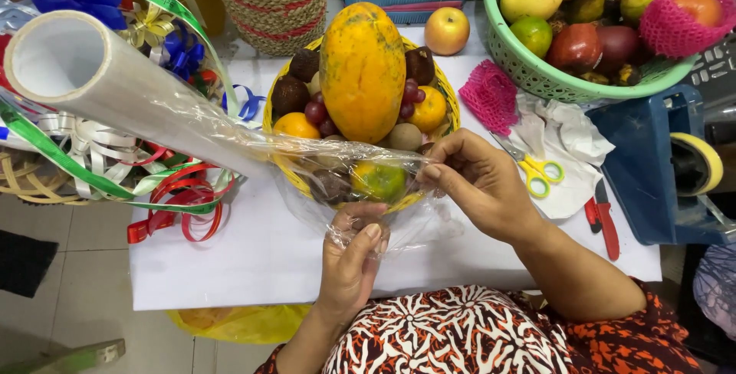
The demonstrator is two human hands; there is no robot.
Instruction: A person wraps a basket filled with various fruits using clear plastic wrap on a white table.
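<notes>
A yellow basket (267, 113) on the white table holds a big orange-green papaya (363, 67), oranges, grapes, dark round fruits and a green-orange fruit (378, 180). Clear plastic wrap (322, 155) runs from a roll (100, 83) at the left over the basket's near side. My left hand (354, 255) pinches the wrap's bunched lower edge in front of the basket. My right hand (479, 182) grips the wrap at the basket's near right rim.
A green basket (537, 75) of mixed fruit stands at the back right, beside a pink foam net (491, 96). Yellow-handled scissors (537, 168), a red knife (604, 221) and a blue tape dispenser (659, 167) lie right. Coloured ribbons (176, 198) pile left. An apple (447, 31) and a woven basket (268, 2) sit behind.
</notes>
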